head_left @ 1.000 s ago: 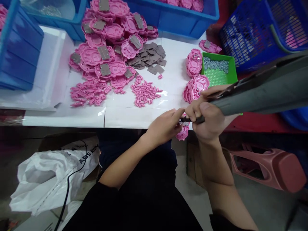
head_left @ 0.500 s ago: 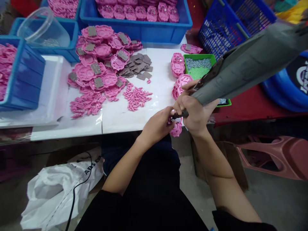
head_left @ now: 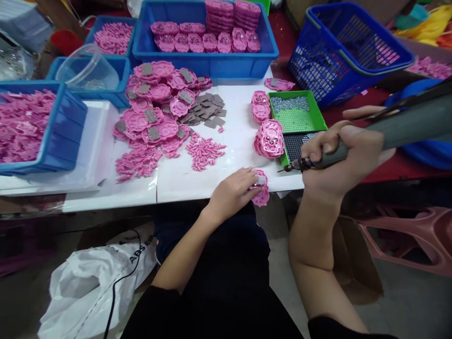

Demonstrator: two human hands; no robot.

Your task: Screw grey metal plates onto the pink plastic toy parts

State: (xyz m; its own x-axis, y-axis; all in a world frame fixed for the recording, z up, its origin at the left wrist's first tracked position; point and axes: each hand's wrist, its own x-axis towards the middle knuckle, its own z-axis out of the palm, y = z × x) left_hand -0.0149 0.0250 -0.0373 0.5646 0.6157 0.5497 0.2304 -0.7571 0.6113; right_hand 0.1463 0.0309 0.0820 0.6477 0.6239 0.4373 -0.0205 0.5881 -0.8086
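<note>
My left hand point(head_left: 233, 190) pinches a pink plastic part point(head_left: 261, 192) with a small grey plate on it, at the front edge of the white table point(head_left: 197, 181). My right hand point(head_left: 344, 157) is wrapped round a grey electric screwdriver point(head_left: 388, 132). Its tip points left, a short way right of and above the pink part, over the black screw tray point(head_left: 298, 143). A green tray point(head_left: 296, 115) with small screws lies just behind. Two small stacks of pink parts point(head_left: 269, 137) stand left of the green tray.
A heap of pink parts with grey plates point(head_left: 158, 113), loose grey plates point(head_left: 208, 107) and small pink pieces point(head_left: 204, 150) cover the table's middle. Blue bins point(head_left: 208, 61) stand behind and left, a blue basket point(head_left: 339, 47) at right. A white bag point(head_left: 92, 278) lies on the floor.
My right hand has lifted the screwdriver off the pink part and swung it right and up. My left hand stays on the part. The view has tilted up.
</note>
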